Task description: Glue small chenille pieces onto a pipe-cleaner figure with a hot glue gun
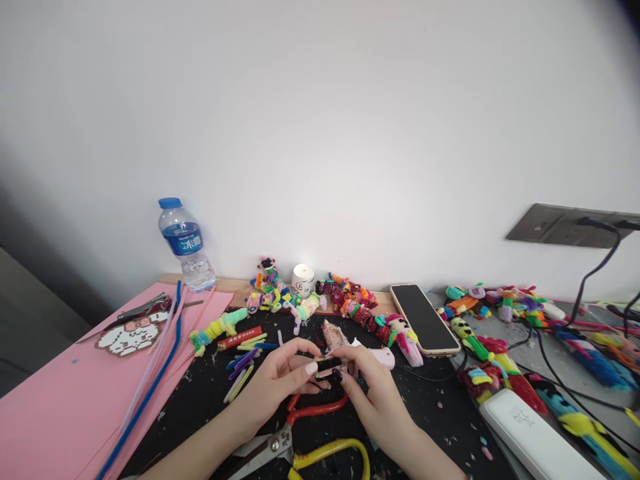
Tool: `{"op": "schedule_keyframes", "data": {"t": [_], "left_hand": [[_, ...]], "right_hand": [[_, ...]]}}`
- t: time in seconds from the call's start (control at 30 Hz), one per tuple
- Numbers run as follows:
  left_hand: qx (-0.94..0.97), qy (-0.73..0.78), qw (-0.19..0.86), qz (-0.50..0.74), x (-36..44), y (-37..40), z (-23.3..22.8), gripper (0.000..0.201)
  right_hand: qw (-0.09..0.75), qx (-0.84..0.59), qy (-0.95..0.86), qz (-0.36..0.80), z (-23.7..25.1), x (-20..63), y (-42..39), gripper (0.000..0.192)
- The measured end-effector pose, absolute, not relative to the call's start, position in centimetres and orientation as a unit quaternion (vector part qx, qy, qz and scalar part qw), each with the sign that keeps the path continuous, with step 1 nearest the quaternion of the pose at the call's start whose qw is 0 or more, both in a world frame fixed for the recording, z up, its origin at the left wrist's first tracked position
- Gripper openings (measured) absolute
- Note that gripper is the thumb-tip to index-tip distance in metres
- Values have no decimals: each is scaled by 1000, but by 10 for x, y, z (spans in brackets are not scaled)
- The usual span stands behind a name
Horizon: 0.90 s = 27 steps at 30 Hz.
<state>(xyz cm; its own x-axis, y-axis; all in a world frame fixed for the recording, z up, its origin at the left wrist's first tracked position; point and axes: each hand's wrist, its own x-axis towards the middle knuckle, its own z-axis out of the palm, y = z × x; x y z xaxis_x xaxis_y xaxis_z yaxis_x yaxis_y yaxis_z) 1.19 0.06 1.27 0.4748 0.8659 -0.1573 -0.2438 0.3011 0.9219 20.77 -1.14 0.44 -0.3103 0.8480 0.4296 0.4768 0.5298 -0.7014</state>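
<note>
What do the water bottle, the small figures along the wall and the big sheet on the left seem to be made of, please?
The water bottle looks like clear, glossy plastic: see-through, with a blue cap. The small figures seem to be fuzzy pipe cleaners twisted together, matte and bright. The pink sheet looks like matte paper or craft foam; which one is unclear.

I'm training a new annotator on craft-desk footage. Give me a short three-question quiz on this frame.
1. True or false: the water bottle stands upright by the wall.
2. Which lies nearer the person, under the hands: A) phone B) red-handled scissors C) candle?
3. What do the left hand and right hand pinch between them?

Key: 1 true; 2 B; 3 a small black piece, both hands' fingertips on it.
</note>
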Motion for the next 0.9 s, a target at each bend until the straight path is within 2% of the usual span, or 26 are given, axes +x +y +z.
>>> {"op": "schedule_keyframes", "data": {"t": [0.2, 0.47, 0.7, 0.9], "left_hand": [[520, 356, 673, 388, 12, -1, 6, 29], [502, 320, 704, 387, 13, -1, 7, 25], [527, 315, 686, 390, 12, 1, 0, 32], [552, 329, 644, 415, 13, 1, -3, 20]], "right_hand": [[393, -433, -779, 225, 5, 206, -12, 25], [369, -447, -776, 248, 4, 207, -13, 34], [370, -440, -781, 246, 4, 207, -11, 28], [373, -429, -788, 237, 3, 206, -11, 32]]}}
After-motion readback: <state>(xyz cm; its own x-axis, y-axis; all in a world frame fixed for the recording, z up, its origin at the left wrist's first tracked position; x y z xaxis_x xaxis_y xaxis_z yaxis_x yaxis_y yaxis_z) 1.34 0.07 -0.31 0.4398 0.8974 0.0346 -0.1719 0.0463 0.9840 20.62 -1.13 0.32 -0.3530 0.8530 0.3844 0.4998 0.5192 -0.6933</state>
